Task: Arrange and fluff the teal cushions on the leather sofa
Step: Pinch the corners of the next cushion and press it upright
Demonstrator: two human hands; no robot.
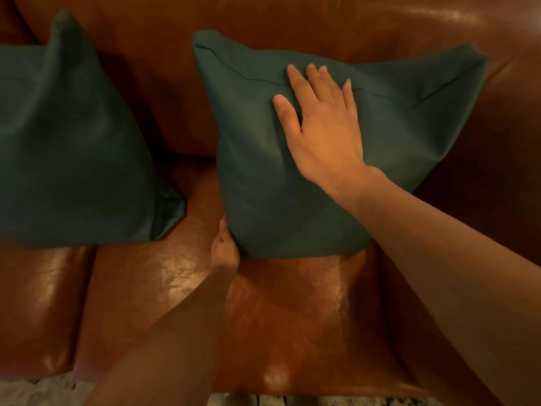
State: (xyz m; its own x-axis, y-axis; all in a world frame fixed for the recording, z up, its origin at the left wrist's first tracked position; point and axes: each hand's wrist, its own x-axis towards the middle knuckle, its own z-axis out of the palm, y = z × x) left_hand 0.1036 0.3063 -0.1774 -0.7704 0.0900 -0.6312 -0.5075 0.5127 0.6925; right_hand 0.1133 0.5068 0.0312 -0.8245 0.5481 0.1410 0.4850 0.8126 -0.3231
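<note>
Two teal cushions stand against the back of a brown leather sofa (292, 312). The right cushion (263, 177) leans upright on the right seat. My right hand (322, 124) lies flat on its upper front, fingers spread, pressing the fabric. My left hand (224, 250) grips that cushion's lower left corner, with the fingers hidden behind the fabric. The left cushion (73, 148) leans on the left seat, untouched, its top corner pointing up.
The sofa's right armrest (483, 159) rises close beside the right cushion. A strip of bare seat leather shows between the two cushions. Pale speckled floor or rug (38, 391) shows along the bottom edge.
</note>
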